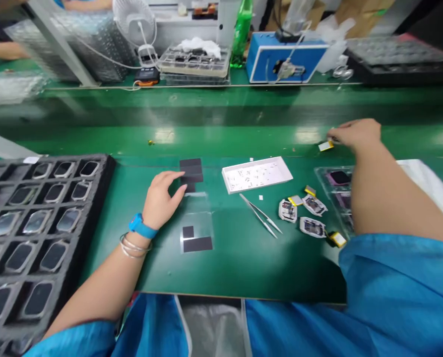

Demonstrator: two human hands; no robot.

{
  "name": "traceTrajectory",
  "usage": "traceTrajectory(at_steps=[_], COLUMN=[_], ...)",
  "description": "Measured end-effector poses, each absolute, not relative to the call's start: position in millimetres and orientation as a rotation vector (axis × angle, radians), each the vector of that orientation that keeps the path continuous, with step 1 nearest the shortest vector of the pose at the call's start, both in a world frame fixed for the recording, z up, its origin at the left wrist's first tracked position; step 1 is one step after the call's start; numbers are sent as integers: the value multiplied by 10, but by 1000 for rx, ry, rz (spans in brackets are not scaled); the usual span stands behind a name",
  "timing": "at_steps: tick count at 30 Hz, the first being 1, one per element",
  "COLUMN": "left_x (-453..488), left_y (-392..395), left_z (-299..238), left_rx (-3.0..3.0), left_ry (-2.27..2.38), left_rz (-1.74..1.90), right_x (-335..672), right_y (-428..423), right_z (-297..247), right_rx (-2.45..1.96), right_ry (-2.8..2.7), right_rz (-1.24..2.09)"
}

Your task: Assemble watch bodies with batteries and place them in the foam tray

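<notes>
My left hand [163, 198] hovers at the black adhesive pieces [191, 170], thumb and forefinger apart, holding nothing. Nearer me lies a clear film [202, 218] with smaller black pieces on it. My right hand [360, 134] reaches far right with its fingers pinched together; what they grip is mostly hidden. Just below those fingertips shows a small silver battery [325, 145] with yellow edges. Between the hands are a white box lid [234, 184] holding tiny pale bits, tweezers [260, 215], and several opened smartwatch housings [312, 227] with batteries [337, 239] beside them.
A black foam tray [94, 198] of smartwatches fills the left. A clear plastic tray [323, 176] sits partly under my right forearm. Along the back shelf stand a white fan [135, 22], stacked trays [193, 64], a green bottle [241, 34] and a blue box [258, 59]. Another person's arm shows far left.
</notes>
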State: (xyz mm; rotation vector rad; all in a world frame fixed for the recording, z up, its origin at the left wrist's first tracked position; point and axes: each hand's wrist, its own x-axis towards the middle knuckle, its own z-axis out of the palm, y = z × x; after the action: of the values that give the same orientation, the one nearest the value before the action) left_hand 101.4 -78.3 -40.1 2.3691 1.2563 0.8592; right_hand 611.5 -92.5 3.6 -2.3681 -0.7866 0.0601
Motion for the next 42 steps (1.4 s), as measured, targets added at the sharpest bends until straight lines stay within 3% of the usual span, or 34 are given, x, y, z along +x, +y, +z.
traceTrajectory(at_steps=[3,7,11,16,25,33,42], left_x=[1060,1104,1131,1122,1078,1082,1082], left_y=[-832,-891,-936,-940,-971,-971,-953], left_z=[-335,-332,-365,-378,-252,-310,-312], left_rx=[2303,2193,1966,1646,1117,1203,1315], left_ry=[1165,1030,830,638,506,492,493], left_rz=[942,999,983,788,681,687,766], right_x=[5621,4672,3709,2955,2932,2857,2865], right_y=[-822,-941,-1213,-1516,-1640,-1746,-1773], right_z=[231,367,202,-106,-269,-293,-284], right_rx=[-2275,-1755,-1363,-1211,-1147,-1199,-1181], right_ry=[-909,-1172,-1358,-1447,-1343,-1608,-1639], right_rz=[51,199,522,740,615,337,306])
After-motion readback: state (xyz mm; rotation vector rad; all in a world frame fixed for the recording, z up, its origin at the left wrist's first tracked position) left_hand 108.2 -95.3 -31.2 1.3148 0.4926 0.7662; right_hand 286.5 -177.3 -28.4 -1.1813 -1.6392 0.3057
